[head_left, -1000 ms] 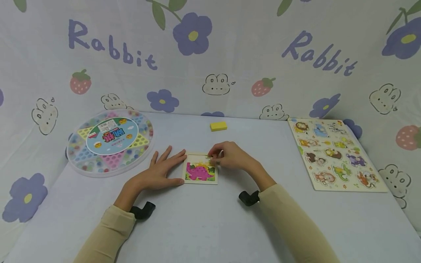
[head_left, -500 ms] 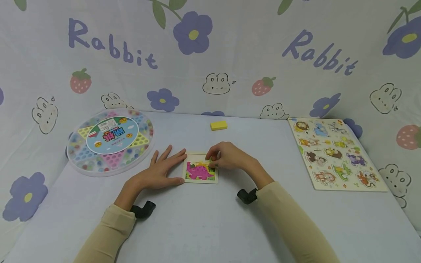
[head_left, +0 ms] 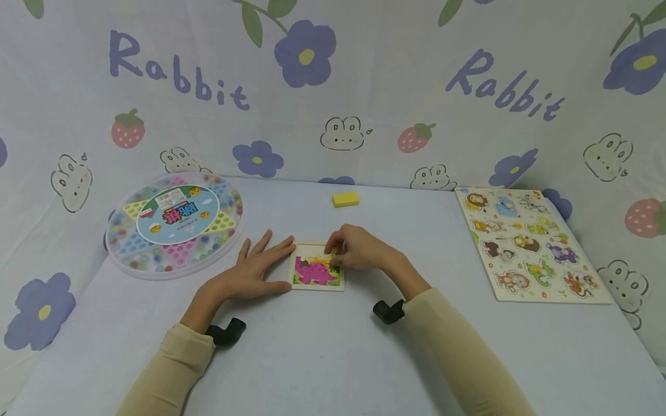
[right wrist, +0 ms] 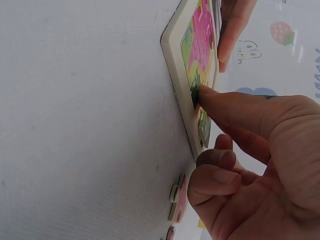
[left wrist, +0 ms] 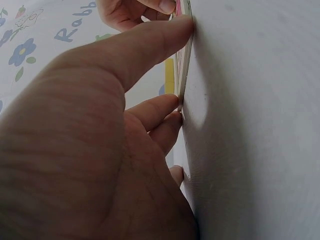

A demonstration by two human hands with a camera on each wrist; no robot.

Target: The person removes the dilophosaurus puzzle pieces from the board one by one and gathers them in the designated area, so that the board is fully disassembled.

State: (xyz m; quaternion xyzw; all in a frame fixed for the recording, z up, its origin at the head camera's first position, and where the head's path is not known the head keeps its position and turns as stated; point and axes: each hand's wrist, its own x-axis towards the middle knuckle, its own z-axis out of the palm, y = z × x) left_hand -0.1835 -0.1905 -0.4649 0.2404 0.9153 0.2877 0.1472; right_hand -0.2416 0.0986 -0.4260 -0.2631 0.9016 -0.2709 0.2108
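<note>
A small jigsaw puzzle (head_left: 315, 274) with a pink dinosaur lies in a pale wooden frame at the table's middle. The left hand (head_left: 255, 271) rests flat to its left, fingers spread, with the thumb (left wrist: 170, 37) and forefinger touching the frame's left edge. Over the upper right of the puzzle, the right hand (head_left: 359, 248) pinches a green and yellow puzzle piece (right wrist: 204, 125) between thumb and forefinger. That piece sits slightly raised at the frame in the right wrist view; the forefinger's tip is hidden. A pale strip shows along the puzzle's top.
Loose pink puzzle pieces (right wrist: 179, 200) lie beside the frame, hidden by the right hand in the head view. Behind stands a yellow block (head_left: 346, 199). A round Chinese checkers box (head_left: 174, 260) is at left, an animal puzzle board (head_left: 531, 254) at right.
The right hand has shifted slightly left over the puzzle, its fingers staying at the upper right part. The left hand and the frame have not visibly moved.
</note>
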